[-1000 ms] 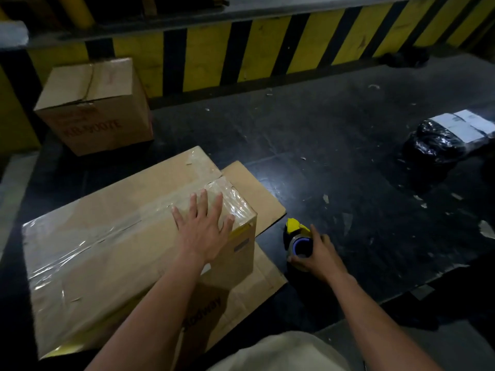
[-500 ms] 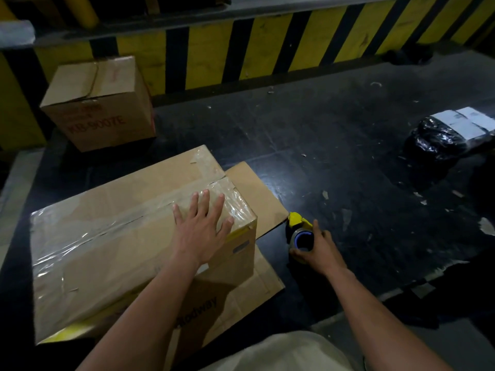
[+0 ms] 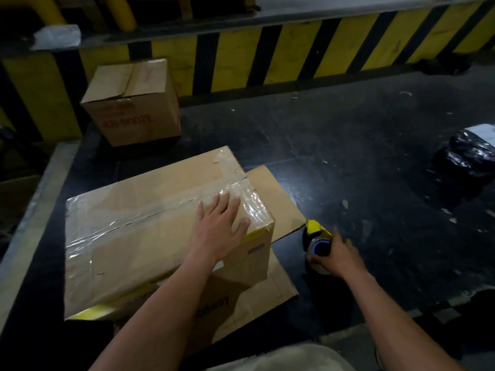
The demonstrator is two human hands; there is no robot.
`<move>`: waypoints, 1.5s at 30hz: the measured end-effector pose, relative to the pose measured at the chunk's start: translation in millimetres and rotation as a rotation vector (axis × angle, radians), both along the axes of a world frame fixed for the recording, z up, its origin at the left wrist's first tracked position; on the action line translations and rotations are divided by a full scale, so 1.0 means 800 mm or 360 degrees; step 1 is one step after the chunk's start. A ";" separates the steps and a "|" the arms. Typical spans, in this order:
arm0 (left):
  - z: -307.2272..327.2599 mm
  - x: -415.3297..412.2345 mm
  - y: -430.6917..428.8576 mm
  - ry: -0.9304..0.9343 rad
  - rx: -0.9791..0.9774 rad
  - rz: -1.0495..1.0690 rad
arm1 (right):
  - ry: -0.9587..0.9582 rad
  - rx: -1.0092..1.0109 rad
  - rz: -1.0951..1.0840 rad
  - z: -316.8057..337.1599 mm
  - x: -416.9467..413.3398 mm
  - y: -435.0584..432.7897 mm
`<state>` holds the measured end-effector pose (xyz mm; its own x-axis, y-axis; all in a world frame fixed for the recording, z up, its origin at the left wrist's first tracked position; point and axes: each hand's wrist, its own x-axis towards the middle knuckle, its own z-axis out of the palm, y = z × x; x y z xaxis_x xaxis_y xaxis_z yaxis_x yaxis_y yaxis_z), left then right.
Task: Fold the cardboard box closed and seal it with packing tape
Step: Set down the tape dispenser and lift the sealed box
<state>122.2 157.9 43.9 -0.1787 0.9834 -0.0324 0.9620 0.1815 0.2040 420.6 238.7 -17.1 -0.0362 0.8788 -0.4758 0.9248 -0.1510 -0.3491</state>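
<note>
Sealing step: left hand (image 3: 218, 228), fingers spread, pressed the box (image 3: 139, 236); right hand (image 3: 341, 257) gripped the dispenser (image 3: 317, 235). Next, probably another strip.

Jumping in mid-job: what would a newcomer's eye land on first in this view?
The large cardboard box, clear tape shining along its top seam, fills the lower left, with the left hand flat on it. Right of it, the right hand grips the yellow tape dispenser on the dark floor. Behind runs a yellow-and-black striped wall.
</note>
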 end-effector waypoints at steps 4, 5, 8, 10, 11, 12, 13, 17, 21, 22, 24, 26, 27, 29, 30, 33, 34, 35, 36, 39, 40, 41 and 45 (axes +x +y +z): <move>0.005 -0.013 -0.014 -0.0401 0.0302 0.0161 | 0.0120 0.0311 0.0060 0.040 -0.042 0.017; 0.005 -0.022 -0.022 -0.0454 0.0392 0.0229 | 0.0241 0.0364 0.0105 0.051 -0.060 0.022; -0.004 -0.070 -0.061 -0.0416 0.0532 0.0507 | 0.0547 0.0393 0.0281 0.078 -0.126 0.034; -0.007 -0.107 -0.091 -0.0208 0.0484 0.0769 | 0.0666 0.0327 0.0320 0.088 -0.167 0.037; -0.005 -0.124 -0.106 -0.0110 0.0434 0.0969 | 0.0696 0.0265 0.0318 0.093 -0.183 0.037; 0.000 -0.139 -0.121 -0.0075 0.0397 0.1198 | 0.0715 0.0216 0.0317 0.095 -0.198 0.038; 0.006 -0.154 -0.135 -0.0100 0.0376 0.1433 | 0.0719 0.0158 0.0310 0.098 -0.208 0.038; 0.030 -0.219 -0.177 -0.0697 0.0146 0.2069 | 0.0842 0.0036 0.0366 0.107 -0.230 0.028; 0.041 -0.250 -0.187 -0.1051 0.0264 0.2053 | 0.0914 0.0117 0.0387 0.112 -0.235 0.025; 0.044 -0.253 -0.187 -0.1090 0.0329 0.2046 | 0.0962 0.0131 0.0386 0.113 -0.236 0.025; 0.053 -0.258 -0.185 -0.1128 0.0454 0.1989 | 0.1070 0.0169 0.0347 0.119 -0.239 0.027; 0.069 -0.268 -0.179 -0.1170 0.0581 0.1921 | 0.1175 0.0164 0.0234 0.129 -0.246 0.034; 0.079 -0.274 -0.175 -0.1183 0.0644 0.1885 | 0.1208 0.0128 0.0175 0.137 -0.249 0.039; 0.096 -0.291 -0.166 -0.1219 0.0716 0.1810 | 0.1248 0.0082 0.0142 0.153 -0.256 0.052; 0.105 -0.299 -0.163 -0.1237 0.0747 0.1775 | 0.1290 0.0056 0.0167 0.163 -0.259 0.058; 0.135 -0.322 -0.156 -0.1265 0.0922 0.1666 | 0.1436 0.0009 0.0387 0.196 -0.274 0.072; 0.146 -0.327 -0.154 -0.1255 0.0963 0.1604 | 0.1481 0.0014 0.0404 0.206 -0.279 0.074; 0.154 -0.334 -0.151 -0.1246 0.0997 0.1535 | 0.1540 0.0027 0.0369 0.210 -0.283 0.079; 0.163 -0.339 -0.149 -0.1237 0.1027 0.1470 | 0.1598 0.0052 0.0313 0.217 -0.286 0.078; 0.179 -0.354 -0.145 -0.1254 0.1061 0.1368 | 0.1717 0.0182 0.0264 0.231 -0.296 0.074; 0.182 -0.357 -0.145 -0.1277 0.1053 0.1362 | 0.1731 0.0197 0.0245 0.235 -0.299 0.073; 0.186 -0.358 -0.145 -0.1317 0.1060 0.1351 | 0.1769 0.0202 0.0228 0.238 -0.301 0.073; 0.194 -0.371 -0.146 -0.1360 0.1037 0.1269 | 0.2129 -0.0064 0.0098 0.269 -0.305 0.075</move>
<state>-174.3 41.5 199.1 -0.8663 0.4994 0.0111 0.1677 0.2698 0.9482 176.8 298.4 198.1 -0.5301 0.8451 -0.0690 -0.1165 -0.1532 -0.9813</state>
